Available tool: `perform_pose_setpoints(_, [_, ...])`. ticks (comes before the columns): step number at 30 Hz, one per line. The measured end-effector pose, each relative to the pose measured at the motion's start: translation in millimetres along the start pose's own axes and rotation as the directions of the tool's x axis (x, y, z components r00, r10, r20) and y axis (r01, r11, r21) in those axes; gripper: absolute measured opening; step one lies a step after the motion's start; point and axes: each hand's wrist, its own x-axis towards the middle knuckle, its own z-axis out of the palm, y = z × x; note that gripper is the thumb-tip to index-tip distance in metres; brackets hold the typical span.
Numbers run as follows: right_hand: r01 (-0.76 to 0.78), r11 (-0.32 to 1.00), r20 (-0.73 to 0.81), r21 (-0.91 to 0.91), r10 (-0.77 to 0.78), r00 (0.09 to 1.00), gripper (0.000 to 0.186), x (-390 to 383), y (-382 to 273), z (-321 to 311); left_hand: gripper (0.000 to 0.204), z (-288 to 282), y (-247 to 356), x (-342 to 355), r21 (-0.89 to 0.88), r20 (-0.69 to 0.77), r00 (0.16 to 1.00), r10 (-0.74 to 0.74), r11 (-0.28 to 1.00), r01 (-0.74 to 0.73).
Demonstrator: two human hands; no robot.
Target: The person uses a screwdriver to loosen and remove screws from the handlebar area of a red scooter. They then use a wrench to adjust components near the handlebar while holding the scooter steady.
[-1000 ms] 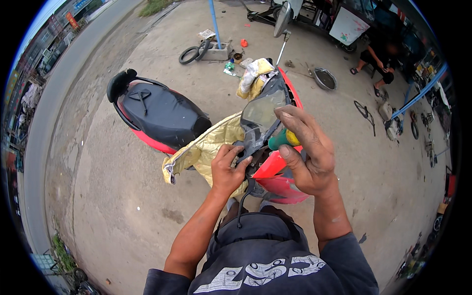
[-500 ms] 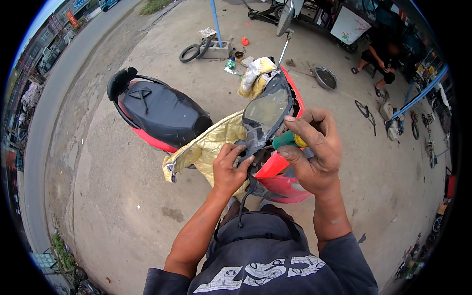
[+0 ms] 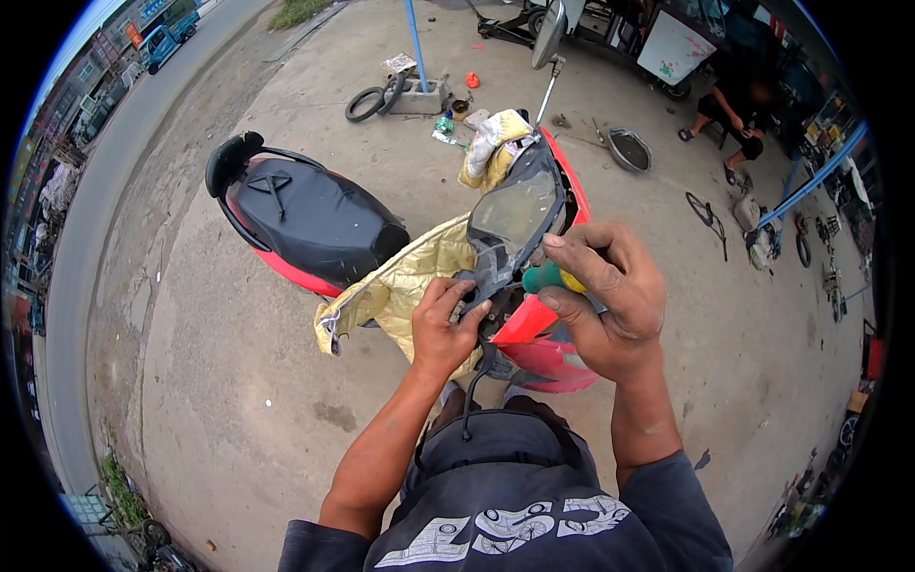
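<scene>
A red scooter with a black seat (image 3: 310, 219) stands in front of me, a quilted yellow cover (image 3: 412, 272) draped over its front. My left hand (image 3: 441, 324) pinches the dark plastic edge of the scratched clear dashboard panel (image 3: 507, 214). My right hand (image 3: 610, 300) has its fingers curled around the green-and-yellow screwdriver handle (image 3: 543, 279), above the red front body panel (image 3: 522, 324); the tool's tip is hidden. A mirror (image 3: 549, 36) rises on a stalk from the handlebar area.
A seated person (image 3: 739, 119) is at upper right near a white-panelled vehicle (image 3: 686, 48), a metal basin (image 3: 630, 151) and scattered parts. A blue pole (image 3: 416, 43) stands in a concrete block (image 3: 419, 103) beside tyres (image 3: 364, 105). A road runs along the left.
My right hand has shifted slightly rightward and down since a second ago, its fingers bending more around the handle. A blue truck has come into view on the road at upper left.
</scene>
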Motion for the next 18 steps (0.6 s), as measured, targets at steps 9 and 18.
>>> perform_pose_setpoints(9, [-0.086, 0.996, -0.066, -0.032, 0.084, 0.994, 0.053, 1, -9, 5, 0.032, 0, 1, 1, 0.006, 0.012, 1.0, -0.013, 1.0, 0.013])
perform_pose_setpoints(18, [-0.036, 0.996, -0.082, 0.08, 0.042, 0.996, 0.057, 5, -10, 7, 0.032, -1, 3, 0, 0.012, 0.009, 1.0, -0.017, 1.0, 0.017])
